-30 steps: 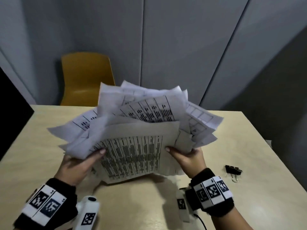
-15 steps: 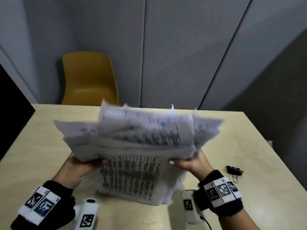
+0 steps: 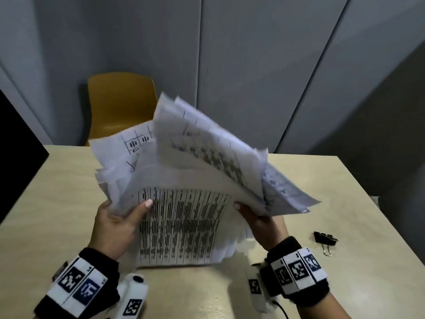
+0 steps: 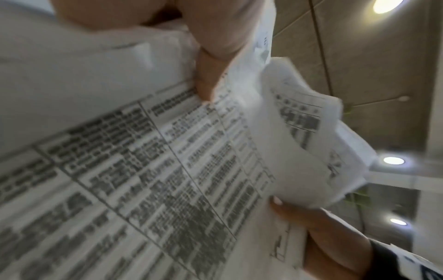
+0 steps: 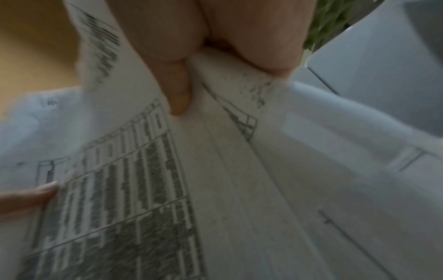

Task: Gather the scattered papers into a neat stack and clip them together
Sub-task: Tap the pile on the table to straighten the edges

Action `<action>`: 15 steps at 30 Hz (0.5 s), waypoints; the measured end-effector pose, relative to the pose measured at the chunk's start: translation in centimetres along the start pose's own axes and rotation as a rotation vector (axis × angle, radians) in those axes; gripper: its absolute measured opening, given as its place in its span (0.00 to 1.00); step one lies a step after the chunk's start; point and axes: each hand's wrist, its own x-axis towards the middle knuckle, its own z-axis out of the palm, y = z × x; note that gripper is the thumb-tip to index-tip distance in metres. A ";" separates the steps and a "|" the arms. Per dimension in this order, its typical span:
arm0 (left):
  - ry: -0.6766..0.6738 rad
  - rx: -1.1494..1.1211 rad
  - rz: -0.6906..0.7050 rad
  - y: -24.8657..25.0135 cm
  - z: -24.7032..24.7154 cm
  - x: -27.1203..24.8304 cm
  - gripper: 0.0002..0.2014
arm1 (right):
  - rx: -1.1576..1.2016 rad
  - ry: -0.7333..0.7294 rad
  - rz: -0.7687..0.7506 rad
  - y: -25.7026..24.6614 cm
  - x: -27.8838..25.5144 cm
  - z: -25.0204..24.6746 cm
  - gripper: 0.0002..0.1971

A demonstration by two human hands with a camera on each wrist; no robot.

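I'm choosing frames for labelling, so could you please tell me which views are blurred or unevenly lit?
Head view: the fanned upper sheets of the papers are motion-smeared, while the binder clip and table stay sharp. Left wrist view: printed rows are soft, and ceiling lights glare brightly. Right wrist view: dim and blurred throughout, text barely legible.

Papers: loose bundle of white printed sheets with tables, held upright above table, bottom edges roughly level just over tabletop, tops fanned and uneven, upper sheets curling right, blurred; black binder clip with silver wire handles lies on table, apart, right of papers
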 end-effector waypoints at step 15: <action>0.074 -0.064 -0.123 -2.0 1.0 -1.1 0.18 | 0.163 0.015 0.142 2.5 -1.2 1.9 0.15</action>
